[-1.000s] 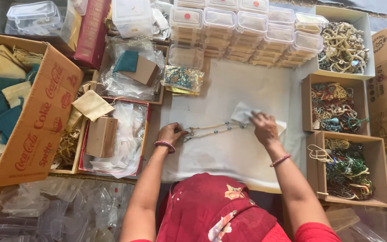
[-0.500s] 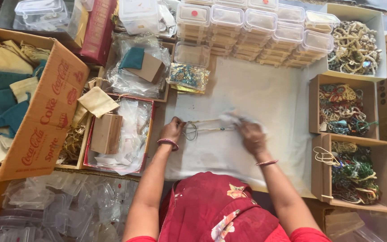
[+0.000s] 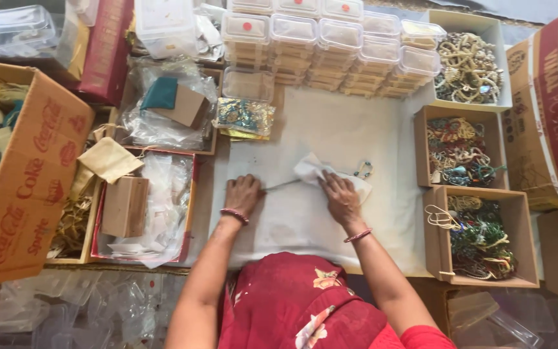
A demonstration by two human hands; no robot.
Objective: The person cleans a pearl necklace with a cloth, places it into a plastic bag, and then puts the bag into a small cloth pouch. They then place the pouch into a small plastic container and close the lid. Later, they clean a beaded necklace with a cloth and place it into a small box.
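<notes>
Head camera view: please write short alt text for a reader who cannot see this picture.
Seen from above, a person's left hand pins one end of a beaded necklace to a white cloth-covered table, while the right hand presses a white wiping cloth over it. Cardboard boxes of beaded jewellery and stacked clear plastic containers surround the workspace.

Two hands at work on the white cloth [image 3: 356, 139]: left hand [image 3: 243, 192] and right hand [image 3: 340, 197], one bangle on each wrist. Three open boxes of beaded jewellery along the right side: one white box [image 3: 469, 64] and two brown boxes [image 3: 458, 152] [image 3: 479, 236]. One white wiping cloth [image 3: 314, 169], one beaded necklace [image 3: 363, 170], one small brown box [image 3: 124, 207], one big printed carton [image 3: 20, 174].
</notes>
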